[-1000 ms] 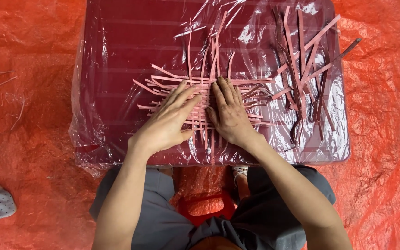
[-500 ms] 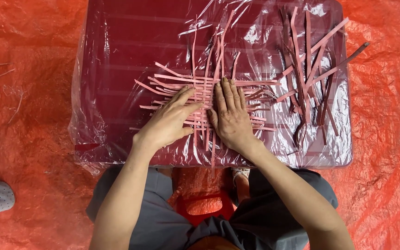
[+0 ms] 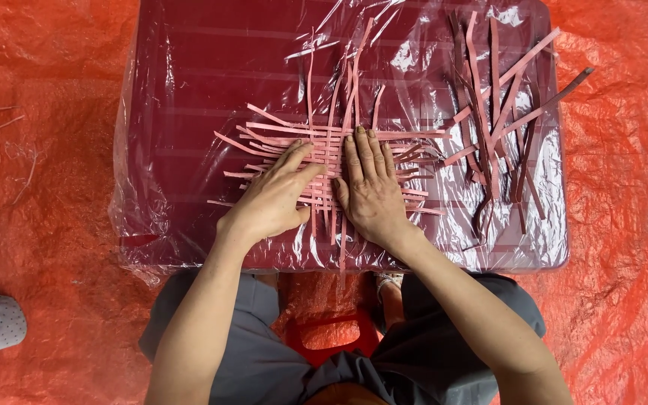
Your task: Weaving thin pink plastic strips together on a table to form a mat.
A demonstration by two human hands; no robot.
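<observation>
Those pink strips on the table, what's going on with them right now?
A person seated at a dark red table wrapped in clear plastic has both hands flat on a woven patch of pink strips. The left hand and right hand lie side by side, palms down, on the crossed strips. A loose pile of spare strips lies apart at the table's right. An orange sheet covers the floor.

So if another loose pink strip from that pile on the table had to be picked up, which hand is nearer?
Probably the right hand: it lies flat on the woven pink strip mat, on the side toward the loose pink strips. The left hand rests farther away.
</observation>
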